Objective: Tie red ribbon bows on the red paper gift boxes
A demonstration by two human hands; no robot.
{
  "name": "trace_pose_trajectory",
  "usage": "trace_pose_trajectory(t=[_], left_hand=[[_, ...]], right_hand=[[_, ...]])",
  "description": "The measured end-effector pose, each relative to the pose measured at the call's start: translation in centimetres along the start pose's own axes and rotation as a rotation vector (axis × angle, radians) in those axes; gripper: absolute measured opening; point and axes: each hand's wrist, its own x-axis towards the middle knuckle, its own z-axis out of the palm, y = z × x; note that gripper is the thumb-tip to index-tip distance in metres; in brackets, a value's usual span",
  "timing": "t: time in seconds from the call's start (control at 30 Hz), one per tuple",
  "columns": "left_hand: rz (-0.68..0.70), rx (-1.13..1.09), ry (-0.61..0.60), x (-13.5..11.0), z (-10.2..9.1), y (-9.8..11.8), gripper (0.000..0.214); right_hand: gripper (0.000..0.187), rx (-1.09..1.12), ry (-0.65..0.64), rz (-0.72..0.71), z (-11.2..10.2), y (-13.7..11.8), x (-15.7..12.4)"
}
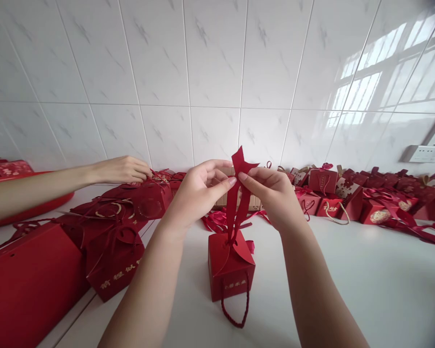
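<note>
A small red gift box (232,270) with gold lettering stands upright on the white table, its dark red rope handle (235,323) hanging down the front. From the slots in its lid a red ribbon (232,208) rises in two strands, pulled up above the box. My left hand (203,188) pinches the ribbon near its top between thumb and fingers. Close beside it, my right hand (270,193) pinches the same ribbon, thumb toward me. The forked ribbon ends stick up over both thumbs.
Another person's hand (125,170) reaches from the left to red boxes (150,198) there. A large red box (32,275) lies at front left. Several gift boxes (324,181) line the wall at right, with loose ribbons (406,224). A socket strip (420,153) is on the tiled wall.
</note>
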Motion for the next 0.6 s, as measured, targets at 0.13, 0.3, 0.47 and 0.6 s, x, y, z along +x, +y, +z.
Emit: trace_pose_trajectory(t=[0.13,0.3,0.47,0.6], left_hand=[[0.01,-0.051,-0.048,-0.01,0.08,0.34,0.031],[0.085,-0.111,-0.028,-0.04,0.45,0.36,0.015],[0.15,-0.056,0.022,0.08,0.56,0.23,0.012],[0.076,-0.09,-0.057,0.21,0.16,0.11,0.011]], right_hand=[[0.025,0.101,-0.11,0.09,-0.23,0.03,0.02],[0.02,0.202,-0.145,0.129,-0.48,0.43,0.26],[0.01,0.309,-0.15,0.162,-0.83,0.83,0.54],[0.009,0.373,-0.152,0.19,-1.04,0.92,0.65]])
